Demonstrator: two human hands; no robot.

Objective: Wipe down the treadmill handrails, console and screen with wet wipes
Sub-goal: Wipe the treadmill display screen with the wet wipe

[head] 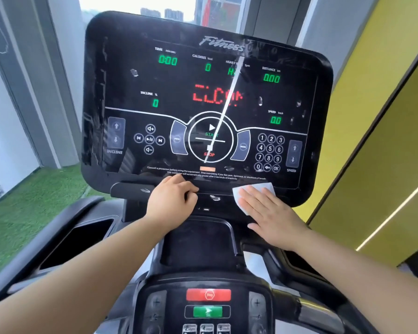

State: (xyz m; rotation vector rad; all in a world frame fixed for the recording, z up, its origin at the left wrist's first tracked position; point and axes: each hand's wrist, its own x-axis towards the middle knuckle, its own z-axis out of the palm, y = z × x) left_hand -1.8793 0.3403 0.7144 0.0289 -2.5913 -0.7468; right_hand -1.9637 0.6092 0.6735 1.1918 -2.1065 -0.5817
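- Right hand (268, 218): fingers straight and together, palm down, pressing the wet wipe (266, 188) flat. It pinches nothing.
- Wet wipe: lies at the 5 o'clock corner of the screen (203, 100), across its lower border, mostly covered by the fingers.
- Governing relation: almost all of the screen lies from the fingertips toward 10 to 12 o'clock. Its long axis runs roughly 9 to 3 o'clock, so the likely next stroke sweeps toward 9 o'clock along the lower border.
- Left hand (171, 198): fingers curled, resting on the console ledge (130, 189) at the screen's 6 o'clock. Whether they clasp it cannot be told. It lies in the path of such a stroke.
- Left handrail (58, 220): toward 8 o'clock, well apart from the wipe.
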